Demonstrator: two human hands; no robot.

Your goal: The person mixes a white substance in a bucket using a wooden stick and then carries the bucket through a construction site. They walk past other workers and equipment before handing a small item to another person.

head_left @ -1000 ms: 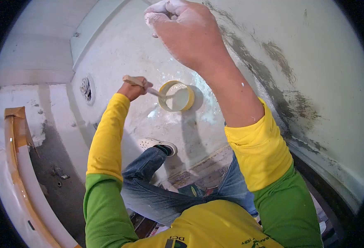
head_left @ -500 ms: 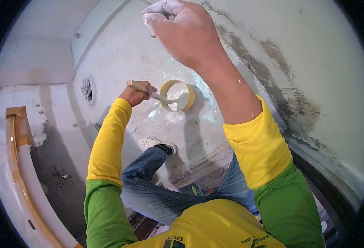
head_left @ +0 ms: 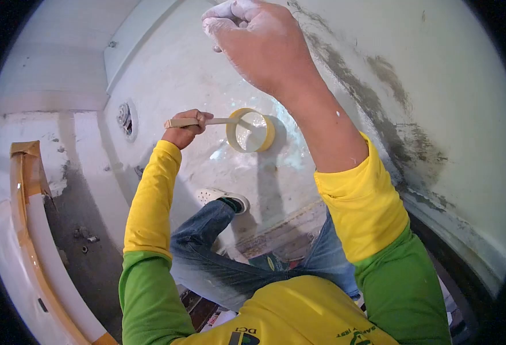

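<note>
My left hand [head_left: 187, 133] is wrapped round a flat wooden stick [head_left: 220, 121]. Its far end reaches over the rim and into a yellow tub [head_left: 270, 134], which stands on the splattered floor. Inside the tub is a wet, whitish mixture [head_left: 250, 137]. My right hand [head_left: 264, 46] is raised close to the camera at the top of the view, to the right of the tub. Its fingers are curled and coated with white residue; whatever they may hold is hidden.
Pale splashes [head_left: 290, 121] surround the tub. A stained wall [head_left: 402, 126] runs along the right. On the left are a round wall opening with wires [head_left: 125, 119] and a white panel edged with brown tape [head_left: 26, 224]. A light clog [head_left: 224, 200] is on my foot.
My left hand has shifted slightly left, and the stick has swung from a downward slant to nearly level, its tip moving toward the tub's far side. My right hand stays almost in place.
</note>
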